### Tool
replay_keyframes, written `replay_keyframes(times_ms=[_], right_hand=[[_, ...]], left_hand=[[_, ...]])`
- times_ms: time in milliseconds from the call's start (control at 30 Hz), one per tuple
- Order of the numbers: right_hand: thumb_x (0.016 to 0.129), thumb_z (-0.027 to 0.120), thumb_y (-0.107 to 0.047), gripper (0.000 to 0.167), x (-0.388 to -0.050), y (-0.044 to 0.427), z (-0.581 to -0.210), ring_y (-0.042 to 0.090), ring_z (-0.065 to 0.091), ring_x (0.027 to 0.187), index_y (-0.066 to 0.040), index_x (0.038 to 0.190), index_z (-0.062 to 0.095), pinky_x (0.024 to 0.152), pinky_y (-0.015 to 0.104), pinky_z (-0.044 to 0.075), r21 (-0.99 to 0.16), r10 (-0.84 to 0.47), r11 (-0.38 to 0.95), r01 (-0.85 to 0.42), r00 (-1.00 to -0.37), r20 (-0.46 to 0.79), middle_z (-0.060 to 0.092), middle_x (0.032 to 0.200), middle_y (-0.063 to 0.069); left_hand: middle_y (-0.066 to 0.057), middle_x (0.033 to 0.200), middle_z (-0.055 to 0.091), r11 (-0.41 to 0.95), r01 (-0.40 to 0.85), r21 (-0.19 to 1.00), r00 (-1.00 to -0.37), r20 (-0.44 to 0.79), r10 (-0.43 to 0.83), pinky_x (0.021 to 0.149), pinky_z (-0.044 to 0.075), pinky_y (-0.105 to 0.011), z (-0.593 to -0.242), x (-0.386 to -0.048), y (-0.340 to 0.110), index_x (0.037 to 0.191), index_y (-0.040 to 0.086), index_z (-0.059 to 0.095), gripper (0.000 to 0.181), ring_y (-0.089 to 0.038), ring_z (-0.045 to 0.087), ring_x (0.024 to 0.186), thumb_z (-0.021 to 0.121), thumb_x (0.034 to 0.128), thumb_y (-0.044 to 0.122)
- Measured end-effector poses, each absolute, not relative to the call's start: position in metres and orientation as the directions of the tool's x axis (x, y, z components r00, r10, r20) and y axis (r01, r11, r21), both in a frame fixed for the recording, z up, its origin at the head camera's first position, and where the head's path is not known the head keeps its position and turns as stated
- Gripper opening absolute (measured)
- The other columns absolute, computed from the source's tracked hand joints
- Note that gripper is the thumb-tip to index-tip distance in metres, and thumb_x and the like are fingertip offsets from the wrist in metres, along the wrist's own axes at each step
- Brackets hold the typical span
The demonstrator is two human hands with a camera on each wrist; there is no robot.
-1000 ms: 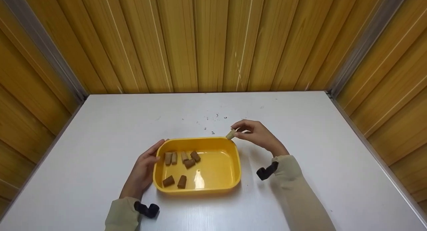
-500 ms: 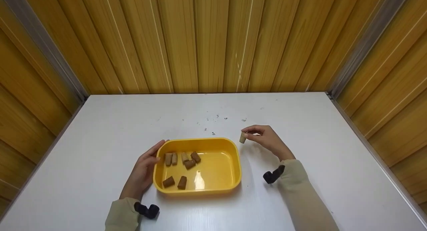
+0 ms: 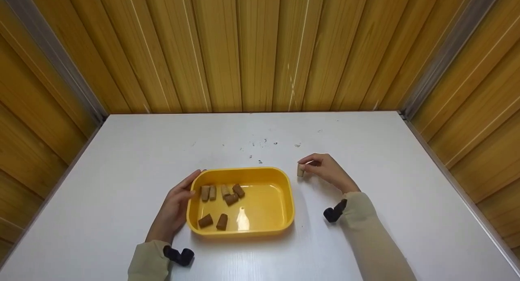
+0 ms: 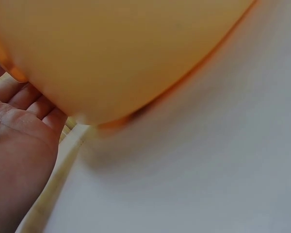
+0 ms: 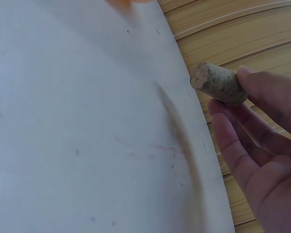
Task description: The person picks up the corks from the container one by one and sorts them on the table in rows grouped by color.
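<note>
Shifted rightward from the yellow tray [image 3: 248, 176], the pale cork [image 3: 300, 171] is being pinched in the narrow grip of the right hand [image 3: 328, 172] right of centre, the tray being held by the left hand [image 3: 177, 202], a drop being risked by slight fingertip contact.

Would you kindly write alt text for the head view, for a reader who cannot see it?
A person's right hand pinches a tan cork to the right of a yellow tray, whose left end the left hand holds. Seven brown and tan corks lie in the tray; the table is white.
</note>
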State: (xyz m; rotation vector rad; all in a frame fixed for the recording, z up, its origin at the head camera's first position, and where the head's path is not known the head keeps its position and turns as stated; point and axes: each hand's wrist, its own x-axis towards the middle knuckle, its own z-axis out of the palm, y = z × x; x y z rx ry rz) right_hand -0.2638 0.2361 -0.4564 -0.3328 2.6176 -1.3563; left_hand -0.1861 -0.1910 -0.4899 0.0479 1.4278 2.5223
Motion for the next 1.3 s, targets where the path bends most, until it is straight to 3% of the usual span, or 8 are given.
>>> replay_keyframes(times_ms=[300,800,1300], right_hand=[[0.090,0.065,-0.023,0.023,-0.267,0.234,-0.460,0.018,0.056,0.093,-0.012,0.109,0.072,0.082,0.026,0.048,-0.786,-0.291,0.606,-0.125,-0.954,-0.074,0.068,0.110,0.006],[0.093,0.062,-0.024,0.023,-0.273,0.224,-0.466,0.021,0.056,0.102,-0.011,0.109,0.072,0.099,0.040,0.047,-0.738,-0.270,0.664,-0.119,-0.959,-0.089,0.068,0.112,0.007],[0.093,0.061,-0.028,0.028,-0.272,0.223,-0.469,0.022,0.057,0.106,-0.012,0.114,0.070,0.100,0.041,0.048,-0.741,-0.244,0.665,-0.089,-0.964,-0.104,0.067,0.116,0.006]], left_hand=[[0.002,0.148,0.046,-0.496,-0.183,0.849,-0.969,-0.071,0.235,0.112,0.034,-0.026,-0.491,-0.186,-0.191,0.150,0.004,0.030,0.063,-0.006,0.046,0.133,0.037,0.0888,-0.010],[0.004,0.142,0.053,-0.511,-0.181,0.840,-0.973,-0.076,0.219,0.111,0.037,-0.025,-0.491,-0.185,-0.191,0.149,0.002,0.030,0.063,-0.008,0.047,0.132,0.038,0.0879,-0.010],[0.001,0.146,0.048,-0.512,-0.181,0.839,-0.972,-0.072,0.226,0.111,0.036,-0.027,-0.491,-0.185,-0.191,0.149,0.003,0.031,0.062,-0.010,0.045,0.134,0.036,0.0887,-0.010]])
